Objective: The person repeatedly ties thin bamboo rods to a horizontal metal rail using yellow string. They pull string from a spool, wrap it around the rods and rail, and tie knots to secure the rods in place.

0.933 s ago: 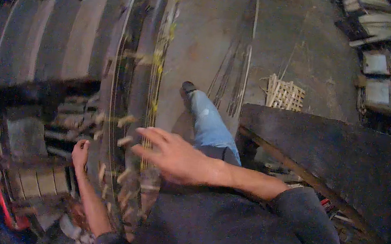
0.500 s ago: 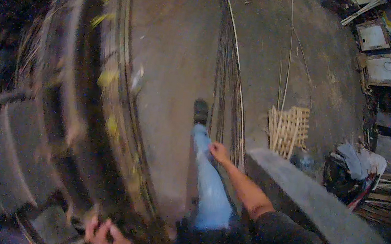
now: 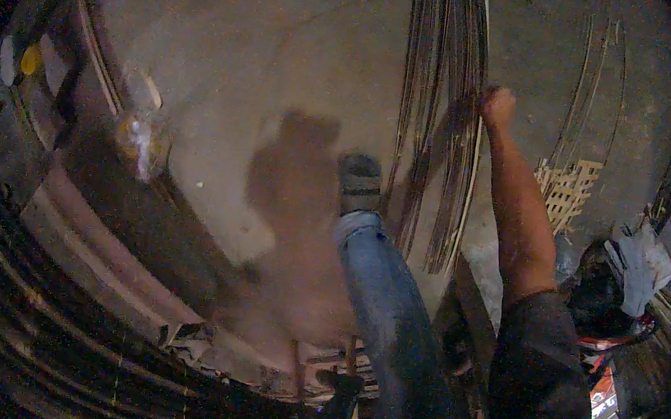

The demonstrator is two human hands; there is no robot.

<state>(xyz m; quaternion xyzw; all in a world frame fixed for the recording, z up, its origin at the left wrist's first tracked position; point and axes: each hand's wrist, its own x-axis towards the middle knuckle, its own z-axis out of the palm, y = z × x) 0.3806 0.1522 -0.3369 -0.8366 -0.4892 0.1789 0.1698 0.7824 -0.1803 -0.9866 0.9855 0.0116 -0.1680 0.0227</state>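
Observation:
My right hand (image 3: 498, 106) reaches forward at the end of a bare arm, its fingers curled closed. Whatever it may hold is hidden. It appears beside the pale outer edge of a bundle of long thin strips (image 3: 464, 49) lying on the floor; I cannot tell whether the two touch. My left hand is out of view. Below my right arm, a blue-jeaned leg (image 3: 392, 292) ends in a dark shoe (image 3: 360, 181) next to the strips.
A woven lattice piece (image 3: 570, 192) lies to the right, with grey cloth or gloves (image 3: 634, 267) on a dark container nearby. More thin strips (image 3: 590, 82) lie at far right. A crumpled clear plastic bag (image 3: 141, 144) sits at left, near stacked long pieces (image 3: 119, 267). A shadow falls on the floor.
The view has swung round to the left. My right hand has stretched farther forward and to the right, while my left hand has left the picture.

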